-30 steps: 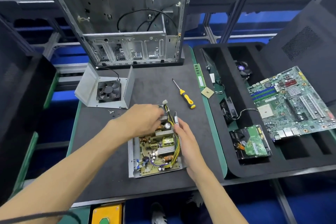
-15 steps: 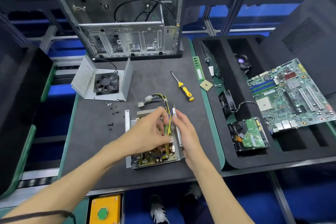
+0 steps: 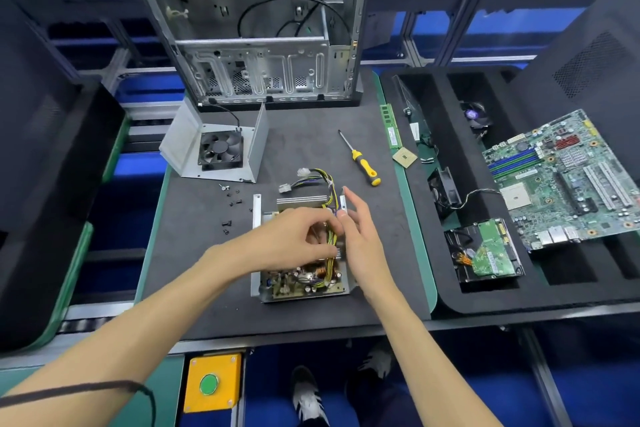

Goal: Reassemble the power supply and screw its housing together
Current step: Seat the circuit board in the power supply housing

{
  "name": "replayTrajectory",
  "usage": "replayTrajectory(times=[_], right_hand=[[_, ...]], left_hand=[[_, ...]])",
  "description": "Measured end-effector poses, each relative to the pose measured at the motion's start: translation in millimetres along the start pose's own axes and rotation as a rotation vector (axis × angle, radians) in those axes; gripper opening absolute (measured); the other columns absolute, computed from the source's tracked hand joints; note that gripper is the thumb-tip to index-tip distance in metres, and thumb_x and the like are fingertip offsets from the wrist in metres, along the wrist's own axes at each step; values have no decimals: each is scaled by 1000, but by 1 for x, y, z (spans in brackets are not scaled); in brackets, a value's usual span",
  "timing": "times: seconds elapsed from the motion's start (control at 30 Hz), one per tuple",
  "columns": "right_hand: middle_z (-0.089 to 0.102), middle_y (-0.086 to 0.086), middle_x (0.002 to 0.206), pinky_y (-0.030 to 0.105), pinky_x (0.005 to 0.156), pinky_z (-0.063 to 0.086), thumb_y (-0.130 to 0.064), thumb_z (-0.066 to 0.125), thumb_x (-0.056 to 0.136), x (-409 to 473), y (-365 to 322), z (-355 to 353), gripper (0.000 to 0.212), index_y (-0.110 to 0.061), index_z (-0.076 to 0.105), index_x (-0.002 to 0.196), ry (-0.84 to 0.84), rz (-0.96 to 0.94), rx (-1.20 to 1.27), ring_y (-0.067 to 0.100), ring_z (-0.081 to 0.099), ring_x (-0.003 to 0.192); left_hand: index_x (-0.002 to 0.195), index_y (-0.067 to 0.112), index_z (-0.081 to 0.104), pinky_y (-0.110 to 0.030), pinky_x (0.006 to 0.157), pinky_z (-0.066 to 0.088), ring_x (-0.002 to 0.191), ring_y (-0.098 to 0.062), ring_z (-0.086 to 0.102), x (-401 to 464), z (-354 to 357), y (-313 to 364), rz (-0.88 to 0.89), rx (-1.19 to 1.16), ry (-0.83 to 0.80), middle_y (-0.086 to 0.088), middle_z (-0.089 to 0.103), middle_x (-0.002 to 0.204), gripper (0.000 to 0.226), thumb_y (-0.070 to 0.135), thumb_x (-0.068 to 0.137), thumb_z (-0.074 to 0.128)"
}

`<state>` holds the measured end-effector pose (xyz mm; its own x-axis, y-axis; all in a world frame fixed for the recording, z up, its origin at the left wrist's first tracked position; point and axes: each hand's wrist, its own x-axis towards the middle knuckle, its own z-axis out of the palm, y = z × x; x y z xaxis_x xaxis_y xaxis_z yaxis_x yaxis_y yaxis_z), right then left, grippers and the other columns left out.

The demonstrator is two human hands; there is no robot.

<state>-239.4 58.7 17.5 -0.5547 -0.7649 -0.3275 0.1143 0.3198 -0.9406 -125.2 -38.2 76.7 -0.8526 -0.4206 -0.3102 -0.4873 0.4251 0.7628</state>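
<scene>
The left hand (image 3: 294,236) curls its fingers into the yellow wires (image 3: 330,239) over the board (image 3: 304,279); the right hand (image 3: 358,236), fingers straight, rests against the base (image 3: 258,274) wall. The base holds one board (mid-mat). Far left, the cover (image 3: 183,142) holds one fan (image 3: 220,151). One screwdriver (image 3: 360,159) lies far right.

A yellow-and-black handle is seen on the screwdriver (image 3: 360,159) right of centre. Yellow and black wires (image 3: 313,176) are shown above the greenish-brown circuit board (image 3: 301,282). A green button (image 3: 209,384) is set in a yellow box (image 3: 213,381) at the lower edge.
</scene>
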Motion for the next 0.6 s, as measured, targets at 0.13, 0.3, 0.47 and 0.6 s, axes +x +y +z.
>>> replayTrajectory(times=[0.13,0.3,0.47,0.6], right_hand=[[63,-18,118,9,82,38,-34,44,108,0,-1,0,38,-52,45,141,-9,6,-17,-11,57,107],[62,-18,120,14,87,38,-33,43,109,0,-1,3,37,-49,45,142,10,5,4,-5,55,115],[61,-14,123,25,98,40,-33,42,109,-1,-1,3,38,-47,45,144,7,0,14,3,55,120],[61,-16,121,27,100,40,-33,42,108,-1,-2,1,37,-47,45,143,-8,-5,16,3,56,119]], left_hand=[[116,31,50,-32,85,50,93,-7,63,-10,-13,-8,60,302,-4,11,68,103,40,46,86,72],[136,19,36,-36,93,40,112,-24,56,-15,-7,-23,89,1041,21,1,60,119,80,65,78,66],[110,16,47,-35,63,29,82,-29,66,-6,-7,-27,66,1046,59,-1,70,92,46,50,85,65],[102,18,60,-33,64,41,82,-30,66,3,-12,-34,-31,1049,-103,-4,69,93,48,60,80,67]])
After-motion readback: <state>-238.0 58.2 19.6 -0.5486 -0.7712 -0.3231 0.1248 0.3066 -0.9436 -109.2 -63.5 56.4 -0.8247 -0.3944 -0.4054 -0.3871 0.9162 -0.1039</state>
